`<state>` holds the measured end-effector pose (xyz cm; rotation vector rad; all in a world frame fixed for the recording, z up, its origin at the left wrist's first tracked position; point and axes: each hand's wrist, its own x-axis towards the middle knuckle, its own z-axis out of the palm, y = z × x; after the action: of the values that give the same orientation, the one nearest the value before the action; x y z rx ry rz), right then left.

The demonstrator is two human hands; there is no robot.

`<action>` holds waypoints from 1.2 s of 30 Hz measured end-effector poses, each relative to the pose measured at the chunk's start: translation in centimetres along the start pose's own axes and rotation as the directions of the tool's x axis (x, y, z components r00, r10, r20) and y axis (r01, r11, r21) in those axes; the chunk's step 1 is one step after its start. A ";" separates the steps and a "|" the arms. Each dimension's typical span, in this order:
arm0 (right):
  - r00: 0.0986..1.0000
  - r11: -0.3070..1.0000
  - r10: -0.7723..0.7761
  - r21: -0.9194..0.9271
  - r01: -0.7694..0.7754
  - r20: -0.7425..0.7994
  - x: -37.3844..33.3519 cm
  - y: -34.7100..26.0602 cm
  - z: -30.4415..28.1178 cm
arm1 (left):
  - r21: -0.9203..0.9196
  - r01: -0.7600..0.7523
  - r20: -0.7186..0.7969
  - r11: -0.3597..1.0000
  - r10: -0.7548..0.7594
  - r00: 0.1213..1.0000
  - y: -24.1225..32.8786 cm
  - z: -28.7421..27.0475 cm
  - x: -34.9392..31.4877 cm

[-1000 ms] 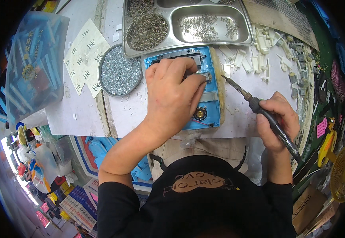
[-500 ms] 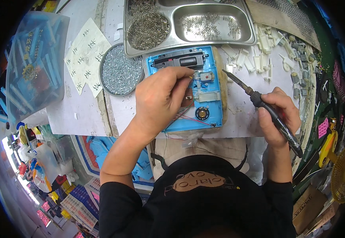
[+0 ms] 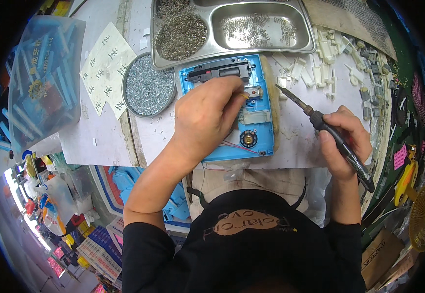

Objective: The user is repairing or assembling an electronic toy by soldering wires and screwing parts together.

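Before me on the table lies an open blue plastic housing [image 3: 267,133], its inside facing up. It holds a round black speaker [image 3: 248,139], a long black part [image 3: 207,75] along the far edge, a small metal-framed part [image 3: 255,92] and a whitish translucent piece [image 3: 257,117]. Thin red wires run near the speaker. My left hand [image 3: 205,115] reaches over the housing, thumb and forefinger pinched on something tiny and yellowish beside the metal-framed part; its kind is unclear. In my right hand [image 3: 344,141] is a black-handled soldering iron [image 3: 298,101], its tip just right of the housing, apart from it.
Beyond the housing sits a metal compartment tray [image 3: 212,53] of springs. Left of it are a round dish of small screws [image 3: 149,88], marked paper [image 3: 104,73] and a bag of blue strips [image 3: 41,88]. White plastic parts [image 3: 327,53] lie scattered at the far right.
My left hand has shifted slightly right, its fingertips now closer to the metal-framed part and covering more of the housing. The soldering iron has barely moved.
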<state>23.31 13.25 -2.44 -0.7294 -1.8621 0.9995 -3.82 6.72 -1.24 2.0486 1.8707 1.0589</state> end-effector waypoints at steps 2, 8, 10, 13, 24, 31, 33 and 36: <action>1.000 1.000 -0.003 0.010 0.003 0.004 0.1 -0.1 0.2 | -0.034 -0.042 0.022 0.999 0.042 0.999 -0.5 -0.3 0.1; 1.000 1.000 -0.029 -0.005 0.029 0.008 0.5 -0.1 0.1 | -0.205 0.137 0.072 0.969 -0.125 0.990 0.2 -0.9 0.2; 1.000 1.000 -0.030 -0.007 0.030 0.009 0.5 0.0 0.1 | -0.209 0.114 0.058 0.971 -0.104 0.993 0.0 -1.0 0.1; 0.999 1.000 -0.029 -0.007 0.029 0.019 0.6 0.0 0.1 | -0.106 -0.065 0.010 0.992 0.067 0.998 -0.8 -1.2 0.4; 0.996 0.997 -0.071 -0.029 0.073 0.060 1.2 -0.7 0.7 | 0.170 -0.227 0.019 0.959 0.227 0.974 -0.1 0.5 1.1; 0.993 0.993 -0.094 -0.064 0.099 0.075 1.5 -0.5 1.2 | 0.198 -0.203 0.041 0.959 0.199 0.979 -0.1 0.8 1.4; 0.992 0.992 -0.104 -0.065 0.109 0.073 1.5 -0.5 1.3 | 0.194 -0.202 0.051 0.960 0.196 0.979 0.0 0.6 1.5; 0.992 0.992 -0.105 -0.060 0.110 0.075 1.6 -0.6 1.4 | 0.181 -0.206 0.056 0.962 0.199 0.978 -0.1 0.6 1.5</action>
<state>21.33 13.78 -1.67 -0.6310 -1.9821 0.9112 -3.59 8.30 -1.18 2.3914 1.8352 0.9107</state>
